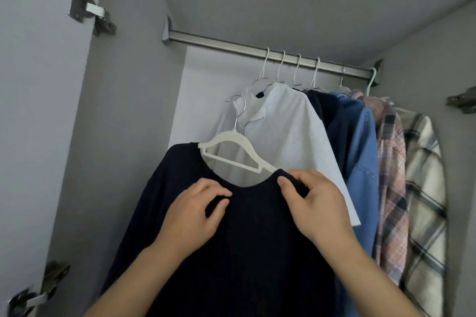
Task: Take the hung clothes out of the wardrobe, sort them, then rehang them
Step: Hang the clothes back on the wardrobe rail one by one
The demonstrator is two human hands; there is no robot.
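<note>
I have both hands on a dark navy sweater (239,239) held up in front of the open wardrobe — my left hand (195,216) pinches the knit just below the neckline, fingers curled into the fabric, and my right hand (313,207) grips the right shoulder between thumb and fingers. The sweater sits on a white hanger (233,148) whose metal hook is free of the rail (257,50), tilted left. On the rail hang a white shirt (286,131), a dark garment (332,121), a denim shirt (364,152), a pink plaid shirt (390,162) and a cream plaid shirt (422,175) — packed toward the right end.
</note>
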